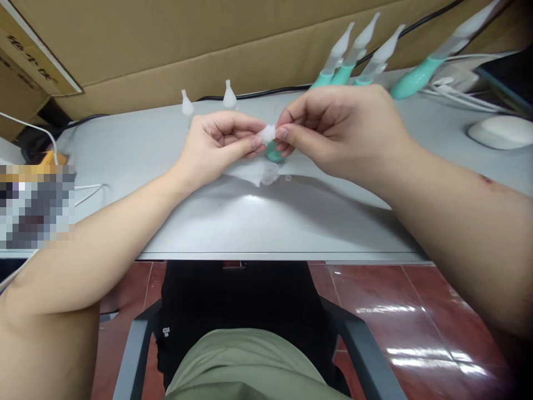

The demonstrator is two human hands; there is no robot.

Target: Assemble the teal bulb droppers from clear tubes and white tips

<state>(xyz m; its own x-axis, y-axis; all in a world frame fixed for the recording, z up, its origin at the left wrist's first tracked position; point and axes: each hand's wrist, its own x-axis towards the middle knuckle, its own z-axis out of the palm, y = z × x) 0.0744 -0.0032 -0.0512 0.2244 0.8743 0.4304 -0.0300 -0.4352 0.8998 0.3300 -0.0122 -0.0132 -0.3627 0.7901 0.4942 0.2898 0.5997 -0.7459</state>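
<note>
- left hand (216, 141) and right hand (333, 130) both pinch one small translucent white plastic cap (267, 133) between fingertips, above grey table (166, 161)
- teal plastic piece (273, 153) under cap, 6 o'clock
- two clear cone tips (187, 103) stand at 10 o'clock

Teal devices (362, 55) vs cardboard (166, 50); 2 caps (187, 104); mouse (502, 131) far right.

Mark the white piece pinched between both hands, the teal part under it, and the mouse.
white piece (267, 133), head view, its middle between the fingertips
teal part (273, 154), head view, its visible lower edge
mouse (499, 132), head view, top of shell
</note>
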